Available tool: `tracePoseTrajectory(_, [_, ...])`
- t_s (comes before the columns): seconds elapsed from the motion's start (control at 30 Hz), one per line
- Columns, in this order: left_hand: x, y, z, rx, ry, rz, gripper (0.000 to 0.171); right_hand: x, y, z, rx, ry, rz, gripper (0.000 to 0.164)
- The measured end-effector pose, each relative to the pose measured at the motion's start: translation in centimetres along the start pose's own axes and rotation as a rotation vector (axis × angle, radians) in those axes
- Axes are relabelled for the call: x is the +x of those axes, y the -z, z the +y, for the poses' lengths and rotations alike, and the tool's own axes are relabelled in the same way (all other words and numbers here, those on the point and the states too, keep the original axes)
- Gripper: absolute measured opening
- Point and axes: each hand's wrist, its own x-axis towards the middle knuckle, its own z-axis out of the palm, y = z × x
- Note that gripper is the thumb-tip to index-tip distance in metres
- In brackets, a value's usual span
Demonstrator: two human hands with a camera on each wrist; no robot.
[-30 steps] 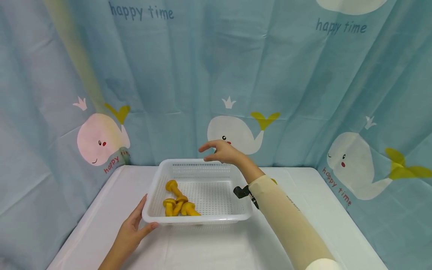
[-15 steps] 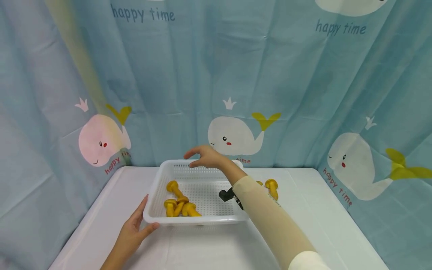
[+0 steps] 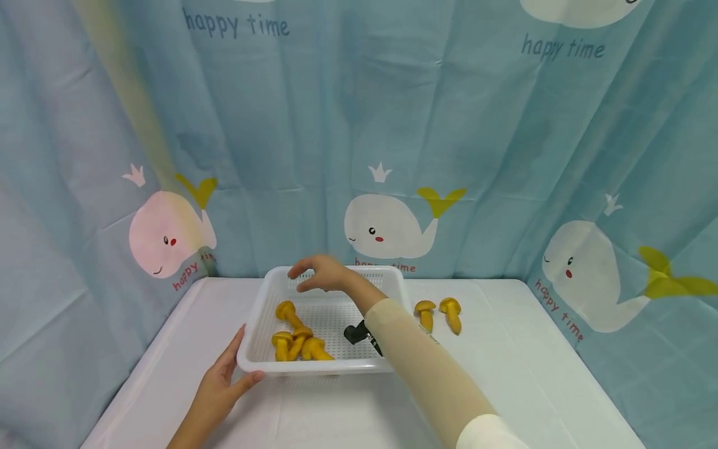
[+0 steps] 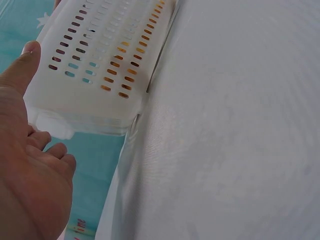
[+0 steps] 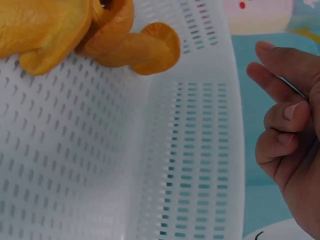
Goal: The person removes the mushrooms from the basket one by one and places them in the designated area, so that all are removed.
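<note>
A white perforated plastic basket (image 3: 314, 368) stands on the table, with several yellow-brown mushrooms (image 3: 287, 310) in its left part. My left hand (image 3: 215, 388) holds the basket's near left corner, thumb on the front and fingers along the left side. In the left wrist view its thumb (image 4: 27, 62) lies against the basket wall. Over the far part of the basket hovers my right hand (image 3: 325, 274), holding nothing, fingers loosely bent. The right wrist view shows that hand beside the basket rim (image 5: 235, 125), apart from the mushrooms (image 5: 150, 50).
Two more mushrooms lie on the white table right of the basket, one (image 3: 425, 310) near the right sleeve and another (image 3: 451, 312) farther right. A blue curtain (image 3: 314, 156) with whale prints hangs behind and at the sides. A black wrist camera (image 3: 354, 333) is on the right arm.
My right hand has moved left and slightly down over the basket. The two mushrooms on the right, earlier hidden by the arm, now show. The left hand and basket stay put.
</note>
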Motion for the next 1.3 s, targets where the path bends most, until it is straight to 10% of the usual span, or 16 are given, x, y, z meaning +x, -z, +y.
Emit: tracePoseTrajectory(1.3, [0.0,-0.2,-0.5,0.031,-0.019,0.015,0.095,2.7,-5.4,2.5,0.068,-0.15,-0.107,0.034])
